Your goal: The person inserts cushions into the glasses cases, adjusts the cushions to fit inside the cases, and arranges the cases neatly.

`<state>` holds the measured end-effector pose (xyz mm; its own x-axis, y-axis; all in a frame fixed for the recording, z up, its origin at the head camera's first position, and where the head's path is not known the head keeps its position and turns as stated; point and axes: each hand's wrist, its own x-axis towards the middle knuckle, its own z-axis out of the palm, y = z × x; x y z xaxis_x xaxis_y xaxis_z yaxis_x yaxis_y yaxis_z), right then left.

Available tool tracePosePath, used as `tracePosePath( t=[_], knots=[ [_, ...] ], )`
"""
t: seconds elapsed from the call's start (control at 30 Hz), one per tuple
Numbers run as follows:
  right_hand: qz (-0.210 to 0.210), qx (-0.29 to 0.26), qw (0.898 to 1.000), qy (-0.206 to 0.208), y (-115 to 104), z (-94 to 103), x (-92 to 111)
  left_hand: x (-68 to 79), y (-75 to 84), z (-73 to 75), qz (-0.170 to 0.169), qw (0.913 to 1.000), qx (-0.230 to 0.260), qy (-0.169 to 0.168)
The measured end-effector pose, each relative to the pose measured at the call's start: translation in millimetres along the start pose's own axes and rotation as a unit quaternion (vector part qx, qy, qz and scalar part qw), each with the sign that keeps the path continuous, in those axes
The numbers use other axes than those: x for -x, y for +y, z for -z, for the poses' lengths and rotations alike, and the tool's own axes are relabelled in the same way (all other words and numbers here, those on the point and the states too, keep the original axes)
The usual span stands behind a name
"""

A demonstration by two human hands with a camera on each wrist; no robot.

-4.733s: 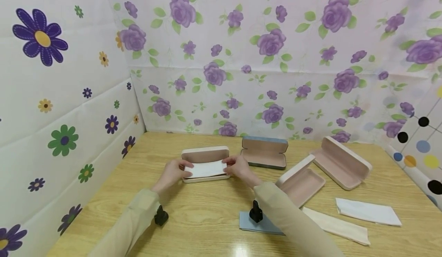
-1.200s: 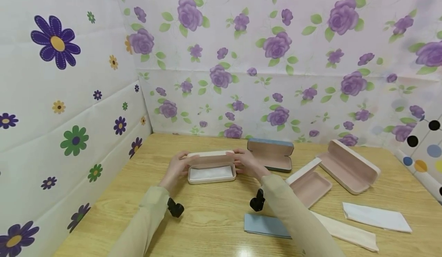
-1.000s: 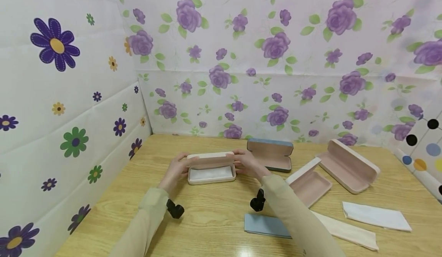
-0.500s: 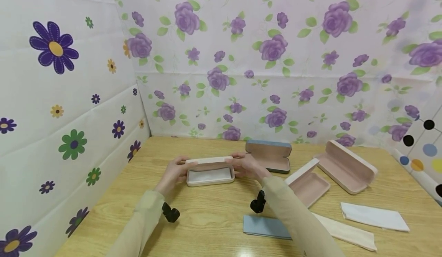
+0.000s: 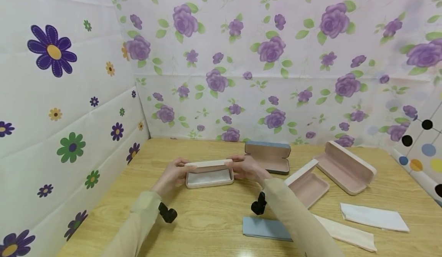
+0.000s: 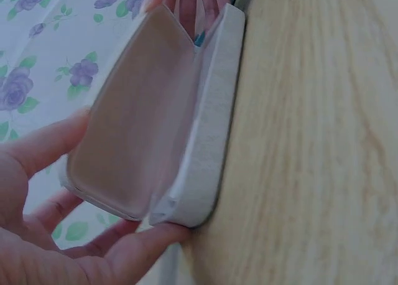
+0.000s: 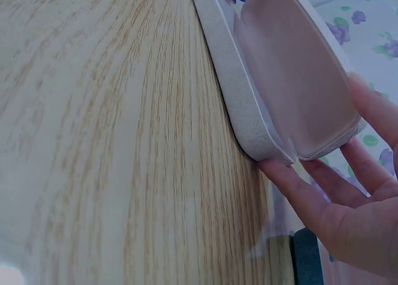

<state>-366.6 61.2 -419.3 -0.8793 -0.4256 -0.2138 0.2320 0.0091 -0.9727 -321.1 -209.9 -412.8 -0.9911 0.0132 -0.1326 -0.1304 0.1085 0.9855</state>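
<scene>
Between both hands a pale glasses case [image 5: 210, 165] sits on the wooden table, its lid tilted partway down over the base. A folded white cloth [image 5: 208, 177] lies inside the base. My left hand [image 5: 172, 176] grips the case's left end; in the left wrist view its thumb [image 6: 149, 247] is at the base corner and a finger lies on the lid's edge. At the other end my right hand [image 5: 246, 167] holds the lid and base the same way, seen closely in the right wrist view with the pinkish lining [image 7: 298, 67] of the lid.
A blue glasses case [image 5: 267, 144] stands open behind my right hand. Two more pale cases, one nearer [image 5: 309, 191] and one farther right [image 5: 345, 170], also lie open. Folded cloths, blue [image 5: 264, 228], cream [image 5: 348, 234] and white [image 5: 374, 216], lie at the front right.
Earlier both hands held the white cloth at its ends over the open case. Now the cloth lies inside, the hands have moved onto the case, and the lid has tilted lower.
</scene>
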Motion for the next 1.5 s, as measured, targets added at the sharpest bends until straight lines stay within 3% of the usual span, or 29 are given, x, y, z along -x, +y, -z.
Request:
tracePosePath(
  t=[0.23,0.5,0.77,0.97,1.5],
  knots=[
    [-0.003,0.009,1.000,-0.015,0.9,0.9,2.8,1.2,1.3,1.8,0.023,0.9993,0.025,-0.014],
    [0.005,0.018,0.999,-0.032,3.0,2.7,3.0,1.1,-6.6,1.7,0.010,0.9996,0.025,-0.004],
    [0.004,0.016,0.999,-0.036,5.2,4.0,-1.2,4.7,-8.6,4.7,-0.009,0.9994,0.022,-0.025],
    [0.013,0.042,0.999,-0.030,6.4,5.2,-3.5,5.4,-7.4,5.3,-0.011,0.9989,0.032,-0.032],
    [0.033,0.034,0.999,-0.022,4.4,5.9,0.8,6.6,-8.8,4.8,-0.031,0.9989,0.027,-0.023]
  ],
)
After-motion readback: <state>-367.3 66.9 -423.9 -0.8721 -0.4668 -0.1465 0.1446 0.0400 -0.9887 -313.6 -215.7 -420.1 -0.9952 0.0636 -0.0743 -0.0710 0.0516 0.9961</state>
